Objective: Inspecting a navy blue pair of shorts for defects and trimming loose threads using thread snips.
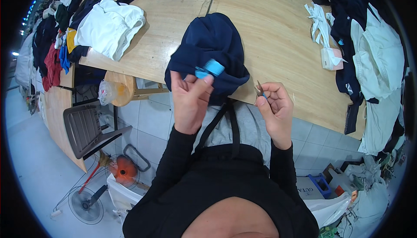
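A crumpled navy-blue fabric garment [213, 47] is lying at the near edge of the light wooden surface [278, 34], partly hanging over it. The left hand [190, 101] is pinching its bright blue tag [209, 69] between the fingers. The right hand [275, 107], held apart, is gripping small metal thread snips [259, 89]. A folded white garment [110, 27] is lying toward the surface's left edge.

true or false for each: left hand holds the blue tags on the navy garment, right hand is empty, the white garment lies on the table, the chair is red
1. The left hand pinches the blue tags on the navy garment. True.
2. The right hand is empty. False: it holds small snips.
3. A white garment lies on the wooden table. True.
4. The chair is red. False: it is grey.
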### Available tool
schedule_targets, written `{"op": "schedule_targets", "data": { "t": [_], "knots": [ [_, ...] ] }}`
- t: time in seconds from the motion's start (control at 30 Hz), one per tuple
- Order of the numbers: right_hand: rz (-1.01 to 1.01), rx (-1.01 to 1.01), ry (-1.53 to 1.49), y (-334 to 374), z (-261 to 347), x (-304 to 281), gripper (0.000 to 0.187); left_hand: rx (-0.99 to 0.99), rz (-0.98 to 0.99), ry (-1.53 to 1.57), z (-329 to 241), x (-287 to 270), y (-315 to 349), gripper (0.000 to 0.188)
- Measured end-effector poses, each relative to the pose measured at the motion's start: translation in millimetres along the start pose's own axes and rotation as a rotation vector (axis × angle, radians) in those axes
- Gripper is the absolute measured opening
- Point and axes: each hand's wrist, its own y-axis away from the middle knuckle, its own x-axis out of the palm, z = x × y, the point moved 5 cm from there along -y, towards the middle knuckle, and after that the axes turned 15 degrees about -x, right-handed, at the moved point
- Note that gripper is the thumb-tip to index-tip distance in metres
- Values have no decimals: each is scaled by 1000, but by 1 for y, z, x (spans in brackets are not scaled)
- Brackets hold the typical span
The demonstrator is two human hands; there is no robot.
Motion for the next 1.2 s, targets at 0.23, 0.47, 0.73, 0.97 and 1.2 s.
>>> {"op": "schedule_targets", "data": {
  "t": [0.23,0.47,0.73,0.97,1.2],
  "knots": [
    [-117,50,-14,-2,-8,-20,25,-33,-108,355,-1,-86,-37,38],
    [-102,74,20,-6,-11,-16,22,-34,-116,572,32,-97,-41,17],
    [-93,110,14,1,-10,-16,23,-168,-57,336,41,-34,-22,13],
    [-82,72,-7,-1,-6,-11,24,-23,46,222,20,-7,-5,16],
    [-52,79,10,0,0,-3,25,17,40,113,13,1,8,14]
  ]
}}
